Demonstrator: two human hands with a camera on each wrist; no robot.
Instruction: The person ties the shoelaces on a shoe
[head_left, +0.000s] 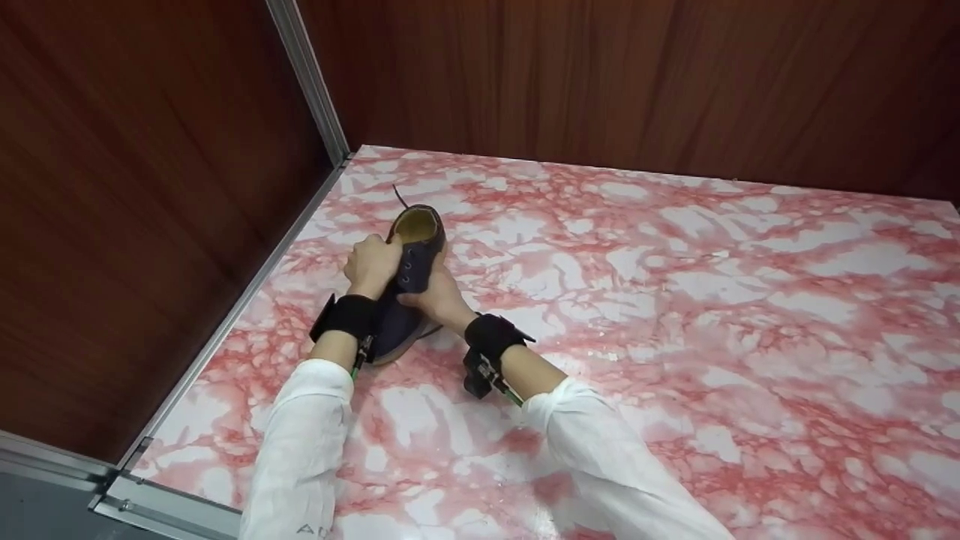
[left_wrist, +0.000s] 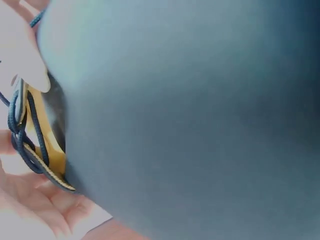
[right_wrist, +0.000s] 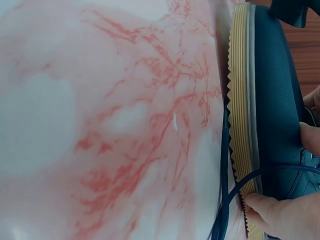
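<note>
A dark navy lace-up shoe (head_left: 395, 326) with a yellowish inside lies on the surface, its opening pointing away from me. My left hand (head_left: 373, 262) grips its left side near the opening. On the other side my right hand (head_left: 442, 296) holds it, thumb over the upper and fingers against the ridged tan sole (right_wrist: 241, 100). The smooth toe (left_wrist: 190, 125) fills most of the left wrist view and hides much of the hands. Dark laces (left_wrist: 36, 125) loop over the yellow-edged flaps there. A loose lace (right_wrist: 224, 165) hangs across the sole in the right wrist view.
The shoe rests on a red-and-white marbled surface (head_left: 637, 300). Brown wood-grain panels stand along the left (head_left: 150, 187) and the back (head_left: 600, 82). A metal strip (head_left: 247, 296) edges the left side.
</note>
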